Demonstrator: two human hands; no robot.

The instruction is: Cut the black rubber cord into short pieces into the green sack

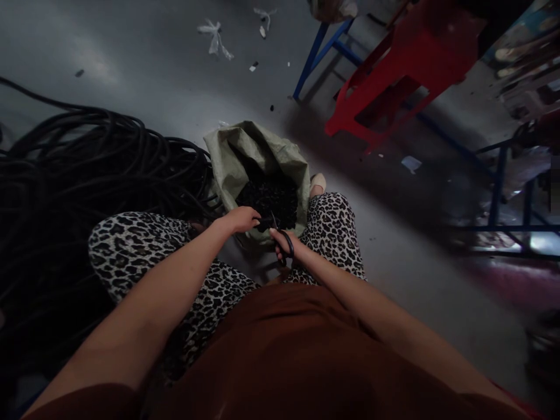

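Between my knees stands a pale green woven sack with its mouth open, holding many small black pieces. At its near rim, my left hand is closed on a black hose, whose end points toward the right. My right hand grips black-handled scissors, with the blades up beside the hose end. Whether the blades touch the hose is too small to tell.
A large heap of coiled black hose lies to the left. At upper right are a red plastic stool and a blue metal frame. Plastic scraps litter the grey floor. Another blue frame stands at far right.
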